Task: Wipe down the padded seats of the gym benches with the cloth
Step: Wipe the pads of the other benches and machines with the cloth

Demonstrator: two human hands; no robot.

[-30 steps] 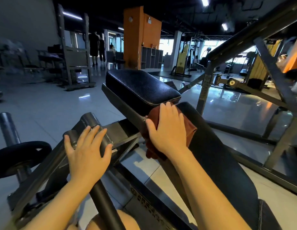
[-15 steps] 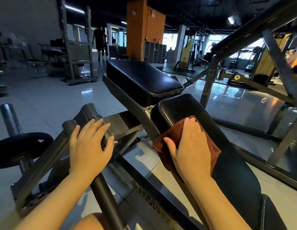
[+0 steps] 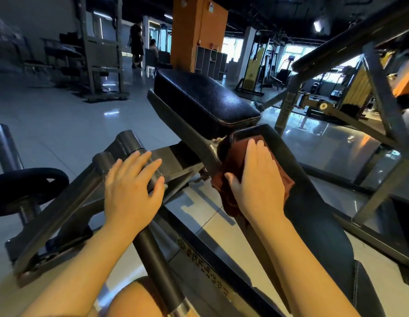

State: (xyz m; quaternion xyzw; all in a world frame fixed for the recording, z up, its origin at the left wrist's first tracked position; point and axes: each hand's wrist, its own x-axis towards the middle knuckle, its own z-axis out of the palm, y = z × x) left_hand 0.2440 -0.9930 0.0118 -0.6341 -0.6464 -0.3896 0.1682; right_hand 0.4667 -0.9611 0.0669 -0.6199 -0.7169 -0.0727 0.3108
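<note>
On the upper end of the long black bench pad [image 3: 317,202], the right hand [image 3: 258,179] lies flat with straight fingers, pressing a reddish-brown cloth [image 3: 233,161] against the padding; part of the cloth hangs over the pad's left edge. Just beyond it sits a second black seat pad [image 3: 205,99], tilted on the frame. The left hand [image 3: 130,188] rests open, fingers spread, on a grey metal arm of the machine [image 3: 68,202], near a black weight plate [image 3: 23,188].
</note>
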